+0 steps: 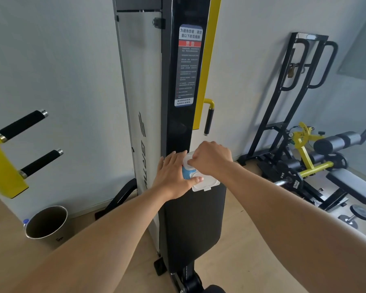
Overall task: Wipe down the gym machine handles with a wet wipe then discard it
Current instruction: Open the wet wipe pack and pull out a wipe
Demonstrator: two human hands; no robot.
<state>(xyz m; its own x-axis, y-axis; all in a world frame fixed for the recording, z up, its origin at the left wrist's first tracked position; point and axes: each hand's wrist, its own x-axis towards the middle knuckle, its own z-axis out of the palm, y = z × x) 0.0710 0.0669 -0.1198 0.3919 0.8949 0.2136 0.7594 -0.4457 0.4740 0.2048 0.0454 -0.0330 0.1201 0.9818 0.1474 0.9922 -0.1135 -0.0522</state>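
Observation:
A white and blue pack of wet wipes (201, 180) lies on the black back pad (192, 218) of the gym machine, its lid flipped open toward me. My left hand (173, 176) presses flat on the pack and holds it down. My right hand (213, 158) pinches at the pack's opening with closed fingertips; whether a wipe is between them is hidden. Two black padded handles (21, 125) (41, 162) stick out from a yellow arm at the left. Another black handle (209, 120) hangs from a yellow bracket right of the column.
A round metal bin (48, 223) stands open on the floor at lower left. The machine's tall black column (178, 81) with a warning label rises ahead. A black rack (294, 85), a yellow and black bench machine (317, 163) and a dumbbell (355, 216) fill the right side.

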